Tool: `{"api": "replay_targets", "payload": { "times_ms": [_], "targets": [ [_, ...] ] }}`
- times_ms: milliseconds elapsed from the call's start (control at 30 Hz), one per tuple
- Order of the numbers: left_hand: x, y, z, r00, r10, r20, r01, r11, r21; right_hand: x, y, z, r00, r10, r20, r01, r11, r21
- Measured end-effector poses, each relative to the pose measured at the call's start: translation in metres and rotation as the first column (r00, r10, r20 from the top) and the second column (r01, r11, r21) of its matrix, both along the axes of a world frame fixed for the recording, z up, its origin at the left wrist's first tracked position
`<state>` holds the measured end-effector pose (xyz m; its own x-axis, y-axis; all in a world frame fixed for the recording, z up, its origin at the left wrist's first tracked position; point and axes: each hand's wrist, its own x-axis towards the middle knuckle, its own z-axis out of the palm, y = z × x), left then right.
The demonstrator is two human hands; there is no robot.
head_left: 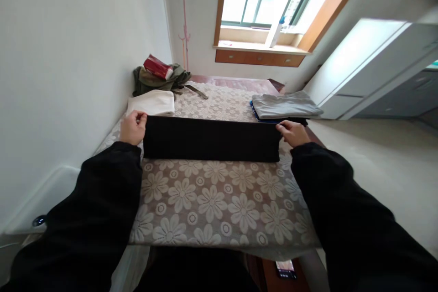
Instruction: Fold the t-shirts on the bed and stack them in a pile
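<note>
A black folded cloth [211, 139], perhaps a garment, stretches sideways over the table in a long rectangle. My left hand [132, 127] pinches its far left corner between thumb and fingers. At the opposite end, my right hand [293, 132] grips the far right corner the same way. Just beyond my left hand lies a white folded cloth [152, 102]. Behind my right hand is a stack of folded clothes with a grey garment [285, 105] on top and blue and black edges showing below. What kind of garment the black cloth is cannot be made out.
A flower-patterned lace tablecloth [212, 200] covers the table. At the back left sit a dark green bag [153, 83] and a red packet [158, 66]. A wall borders the left side. Below the near edge lies a phone [286, 269].
</note>
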<state>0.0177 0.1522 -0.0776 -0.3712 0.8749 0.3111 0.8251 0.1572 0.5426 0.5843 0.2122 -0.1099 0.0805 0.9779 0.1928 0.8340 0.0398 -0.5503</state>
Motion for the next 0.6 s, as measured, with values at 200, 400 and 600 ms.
{"api": "replay_targets", "payload": {
  "times_ms": [200,400,600],
  "targets": [
    [0.01,0.022,-0.025,0.995,-0.07,-0.07,0.062,0.992,-0.107,-0.036,0.006,-0.003,0.847,-0.017,0.532,0.002,1.0,0.028],
    [0.103,-0.005,-0.036,0.769,-0.568,-0.294,0.535,0.823,-0.19,-0.135,-0.027,-0.019,0.775,0.495,0.393,-0.537,0.843,-0.002],
    [0.166,0.004,-0.071,0.644,-0.685,-0.34,0.563,0.726,-0.395,-0.208,-0.032,-0.057,0.71,0.551,0.439,-0.57,0.815,-0.103]
  ]
}}
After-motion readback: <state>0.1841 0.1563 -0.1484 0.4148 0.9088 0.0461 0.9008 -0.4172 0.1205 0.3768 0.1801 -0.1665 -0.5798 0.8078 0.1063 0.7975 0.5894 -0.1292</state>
